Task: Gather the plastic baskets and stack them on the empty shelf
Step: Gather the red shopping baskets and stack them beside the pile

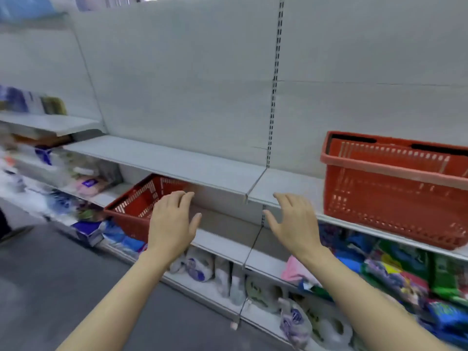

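A red plastic basket (395,191) stands on the grey shelf (291,186) at the right, with a second one nested inside it. Another red basket (136,206) sits one level lower at the left, half under the bare upper shelf board (177,163). My left hand (172,221) hovers open just right of that lower basket, fingers spread, holding nothing. My right hand (295,224) is open too, in front of the shelf edge, left of the stacked baskets and apart from them.
Packaged goods fill the lower shelves: white and purple bags (200,264) below the hands, colourful packets (405,274) at the right, blurred packs (83,183) at the left. A slotted upright (272,117) divides the back panel. Grey floor (63,287) lies at lower left.
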